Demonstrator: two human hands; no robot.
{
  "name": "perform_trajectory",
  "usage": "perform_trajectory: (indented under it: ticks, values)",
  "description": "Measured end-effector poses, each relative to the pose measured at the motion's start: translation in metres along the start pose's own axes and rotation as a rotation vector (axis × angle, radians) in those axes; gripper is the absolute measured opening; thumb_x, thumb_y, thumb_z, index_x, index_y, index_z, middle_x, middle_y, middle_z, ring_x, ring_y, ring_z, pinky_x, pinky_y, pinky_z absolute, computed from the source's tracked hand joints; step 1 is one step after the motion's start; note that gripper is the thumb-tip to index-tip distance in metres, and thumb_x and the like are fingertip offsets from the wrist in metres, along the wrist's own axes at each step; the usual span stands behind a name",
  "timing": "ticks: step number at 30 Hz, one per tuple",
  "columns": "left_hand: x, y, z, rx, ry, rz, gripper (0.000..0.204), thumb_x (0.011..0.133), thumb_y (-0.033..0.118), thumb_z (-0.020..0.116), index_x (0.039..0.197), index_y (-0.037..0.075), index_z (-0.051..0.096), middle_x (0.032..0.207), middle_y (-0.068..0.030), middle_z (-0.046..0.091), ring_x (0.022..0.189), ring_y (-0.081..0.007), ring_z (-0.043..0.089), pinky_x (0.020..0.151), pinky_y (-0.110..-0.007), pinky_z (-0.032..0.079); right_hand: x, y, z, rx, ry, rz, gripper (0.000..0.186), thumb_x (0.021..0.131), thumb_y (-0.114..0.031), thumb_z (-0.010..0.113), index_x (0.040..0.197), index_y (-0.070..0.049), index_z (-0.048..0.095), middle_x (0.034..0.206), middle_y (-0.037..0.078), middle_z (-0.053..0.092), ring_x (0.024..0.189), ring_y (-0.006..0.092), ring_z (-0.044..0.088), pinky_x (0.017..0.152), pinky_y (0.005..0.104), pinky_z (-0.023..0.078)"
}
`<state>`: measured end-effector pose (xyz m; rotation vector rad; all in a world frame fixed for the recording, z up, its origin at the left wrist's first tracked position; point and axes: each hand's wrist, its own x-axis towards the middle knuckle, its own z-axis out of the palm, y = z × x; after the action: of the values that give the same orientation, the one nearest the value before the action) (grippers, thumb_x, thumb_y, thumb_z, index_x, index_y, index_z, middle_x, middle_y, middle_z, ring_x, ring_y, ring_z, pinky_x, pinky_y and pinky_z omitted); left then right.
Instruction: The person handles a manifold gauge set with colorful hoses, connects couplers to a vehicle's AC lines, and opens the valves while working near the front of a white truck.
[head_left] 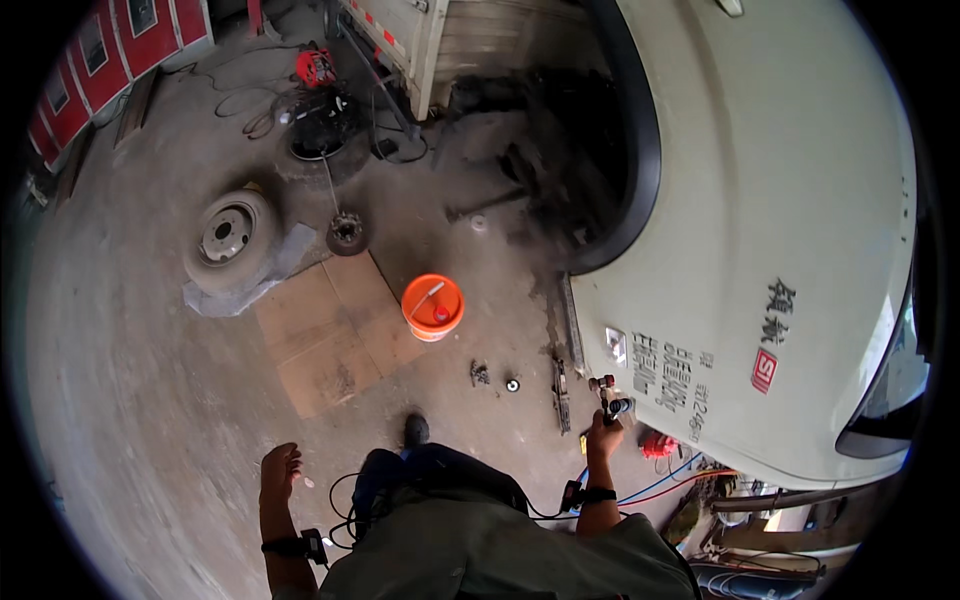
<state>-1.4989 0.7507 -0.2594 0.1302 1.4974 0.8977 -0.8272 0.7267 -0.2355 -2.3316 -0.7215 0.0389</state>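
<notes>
Right hand: here it is, right hand (pixel 603 436) right of lower centre, fingers wrapped around a red-and-black tool (pixel 619 406), a grasping grip
Tool: up above the knuckles, close by the lower edge of the pale vehicle body (pixel 740 200); whether the two touch, I cannot tell
Left hand: over at lower left, left hand (pixel 280 466) hangs over the floor, fingers half curled and loose, released
Bucket: centre of the frame, bright as you like, an orange bucket (pixel 453 292) with a white stick and a small red item on top
Loose parts: just below centre, a cluster of small dark parts (pixel 480 373), a ring (pixel 513 385) beside it, a long dark bar (pixel 561 395) further right
Cardboard: left of centre, a creased brown sheet (pixel 320 320) lies flat
Wheel: upper left, a dusty wheel (pixel 226 232) on its side, partly over pale plastic sheeting (pixel 290 253)
Hoses: lower right, red and blue hoses (pixel 660 491) trail past a red object (pixel 657 444)
</notes>
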Motion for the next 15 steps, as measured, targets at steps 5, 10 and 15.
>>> perform_trajectory:
  ticks: [5, 10, 15]
  values:
    - [0.034, 0.086, 0.074, 0.244, -0.144, 0.15, 0.019, 0.086, 0.025, 0.067, 0.094, 0.007, 0.065, 0.079, -0.004, 0.064, 0.064, -0.0131, 0.058, 0.054, -0.028, 0.044, -0.007, -0.065, -0.002, 0.071, -0.006, -0.021, 0.045, 0.084, -0.033, 0.068, 0.065, 0.006, 0.058, 0.052, 0.011, 0.054, 0.051, 0.0152, 0.049, 0.051, 0.041, 0.04]
    - [0.054, 0.153, 0.182, 0.588, -0.47, 0.279, 0.024, 0.089, 0.028, 0.064, 0.097, 0.005, 0.064, 0.079, -0.0022, 0.062, 0.066, -0.0129, 0.058, 0.059, -0.029, 0.045, -0.036, -0.052, -0.03, 0.157, 0.082, 0.168, 0.032, 0.087, -0.021, 0.071, 0.099, 0.007, 0.061, 0.085, 0.006, 0.063, 0.075, 0.0132, 0.055, 0.068, 0.0321, 0.048]
    - [0.017, 0.155, 0.298, 0.969, -0.968, 0.323, 0.023, 0.09, 0.018, 0.065, 0.107, 0.004, 0.061, 0.09, -0.002, 0.059, 0.079, -0.01, 0.056, 0.071, -0.026, 0.046, -0.082, -0.17, -0.115, 0.373, 0.261, 0.305, 0.029, 0.086, -0.026, 0.073, 0.092, 0.002, 0.066, 0.08, 0.003, 0.065, 0.075, 0.0115, 0.055, 0.068, 0.0315, 0.047]
